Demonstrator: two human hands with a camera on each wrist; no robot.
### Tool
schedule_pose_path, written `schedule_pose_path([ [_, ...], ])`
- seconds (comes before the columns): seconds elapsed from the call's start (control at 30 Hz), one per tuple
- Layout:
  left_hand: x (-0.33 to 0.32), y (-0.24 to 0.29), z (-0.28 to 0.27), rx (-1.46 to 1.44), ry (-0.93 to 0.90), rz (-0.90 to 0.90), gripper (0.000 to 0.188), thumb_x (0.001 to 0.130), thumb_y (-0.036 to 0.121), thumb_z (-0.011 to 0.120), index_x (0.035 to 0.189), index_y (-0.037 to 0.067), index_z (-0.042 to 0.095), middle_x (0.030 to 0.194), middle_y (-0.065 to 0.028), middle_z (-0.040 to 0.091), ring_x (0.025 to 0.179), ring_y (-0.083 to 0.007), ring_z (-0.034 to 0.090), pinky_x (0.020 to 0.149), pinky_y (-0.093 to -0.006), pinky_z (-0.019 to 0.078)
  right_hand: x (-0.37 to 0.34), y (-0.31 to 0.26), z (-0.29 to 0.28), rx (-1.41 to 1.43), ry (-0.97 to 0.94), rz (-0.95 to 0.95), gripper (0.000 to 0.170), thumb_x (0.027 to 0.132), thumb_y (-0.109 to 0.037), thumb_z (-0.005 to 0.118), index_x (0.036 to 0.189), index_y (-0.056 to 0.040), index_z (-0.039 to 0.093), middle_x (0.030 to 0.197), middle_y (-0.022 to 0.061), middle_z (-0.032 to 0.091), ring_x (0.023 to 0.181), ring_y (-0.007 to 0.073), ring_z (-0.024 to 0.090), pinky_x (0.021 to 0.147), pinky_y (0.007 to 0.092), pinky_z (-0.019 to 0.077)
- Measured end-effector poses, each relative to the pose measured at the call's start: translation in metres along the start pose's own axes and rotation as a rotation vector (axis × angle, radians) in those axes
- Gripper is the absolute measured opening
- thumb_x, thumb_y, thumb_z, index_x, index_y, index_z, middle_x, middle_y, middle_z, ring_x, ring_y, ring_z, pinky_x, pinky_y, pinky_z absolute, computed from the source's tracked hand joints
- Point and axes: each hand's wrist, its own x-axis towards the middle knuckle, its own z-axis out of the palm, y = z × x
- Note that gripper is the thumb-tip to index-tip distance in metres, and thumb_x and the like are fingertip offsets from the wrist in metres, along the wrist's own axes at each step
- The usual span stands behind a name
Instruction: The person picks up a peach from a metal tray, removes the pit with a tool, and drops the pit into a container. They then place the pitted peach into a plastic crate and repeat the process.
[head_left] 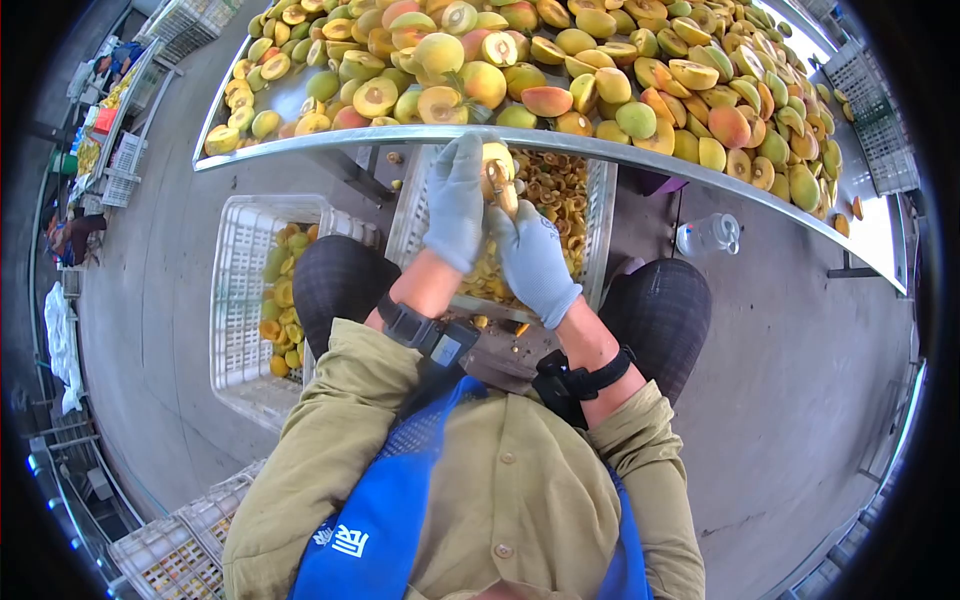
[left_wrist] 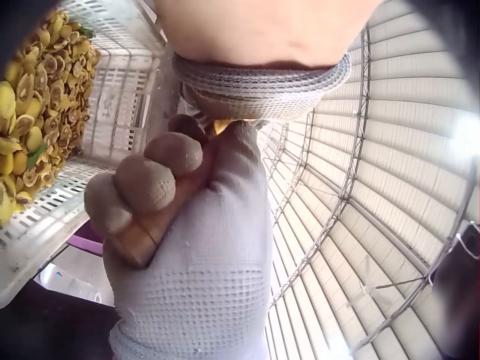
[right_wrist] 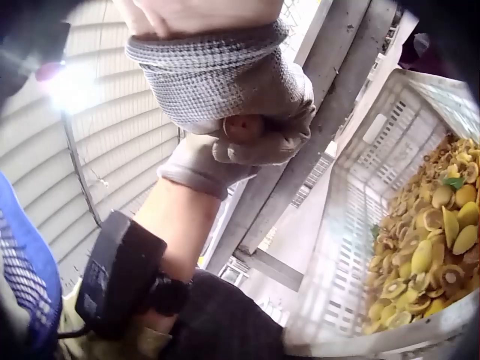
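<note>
My gloved left hand [head_left: 455, 205] holds a yellow peach piece [head_left: 496, 154] just below the table edge. A wooden-handled tool [head_left: 508, 202] is in the grip of my gloved right hand [head_left: 540, 260], its metal end up against the peach. In the left wrist view, the right hand's fingers [left_wrist: 146, 180] curl round the wooden handle [left_wrist: 142, 238]. The handle's round butt [right_wrist: 244, 129] shows in the right wrist view, with the left hand behind it. Under both hands stands a white crate [head_left: 408, 215] full of cut peach pieces and stones.
Whole and halved peaches [head_left: 640, 118] heap the metal table [head_left: 390, 134] ahead. Another white crate [head_left: 235, 300] with peaches stands by the left knee. A clear plastic jug [head_left: 708, 235] is on the floor at right, and a stacked crate [head_left: 870, 120] is beyond the table's right end.
</note>
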Motion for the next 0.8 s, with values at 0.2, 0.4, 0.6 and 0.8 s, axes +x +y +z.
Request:
schedule_pose_path([
  [0.2,0.003,-0.008,-0.001,0.020,0.056,0.036,0.031,0.093,0.034,0.049,0.099,0.005,0.057,0.086,-0.0076,0.061,0.067,-0.0164,0.061,0.056,-0.0292,0.0542,0.000,0.017,0.018,0.182,-0.046,0.088,0.026,0.093,-0.023,0.047,0.085,0.0020,0.050,0.063,0.0076,0.054,0.052,0.0153,0.053,0.047,0.0301,0.0413],
  [0.4,0.006,-0.013,-0.013,0.068,0.091,0.045,0.032,0.092,0.035,0.050,0.097,0.005,0.058,0.087,-0.0068,0.062,0.068,-0.0167,0.061,0.055,-0.0295,0.0546,0.007,-0.018,-0.010,0.451,-0.310,0.351,0.026,0.093,-0.023,0.046,0.083,0.0013,0.048,0.059,0.0071,0.050,0.042,0.0157,0.048,0.039,0.0293,0.0386],
  [0.6,0.003,-0.014,-0.006,-0.014,0.102,0.003,0.033,0.093,0.038,0.048,0.100,0.007,0.056,0.089,-0.0071,0.062,0.071,-0.0186,0.062,0.058,-0.0310,0.0555,-0.003,-0.001,0.021,-0.024,0.097,0.005,0.023,0.091,-0.018,0.048,0.086,0.0049,0.049,0.065,0.0225,0.054,0.063,0.0387,0.055,0.054,0.0426,0.0412],
  [0.8,0.001,-0.012,-0.007,-0.031,0.088,-0.003,0.033,0.093,0.038,0.047,0.102,0.006,0.054,0.092,-0.0085,0.061,0.074,-0.0196,0.062,0.059,-0.0318,0.0558,-0.001,0.001,0.016,0.009,0.013,0.008,0.024,0.091,-0.019,0.047,0.086,0.0046,0.048,0.066,0.0234,0.055,0.064,0.0392,0.056,0.055,0.0423,0.0424],
])
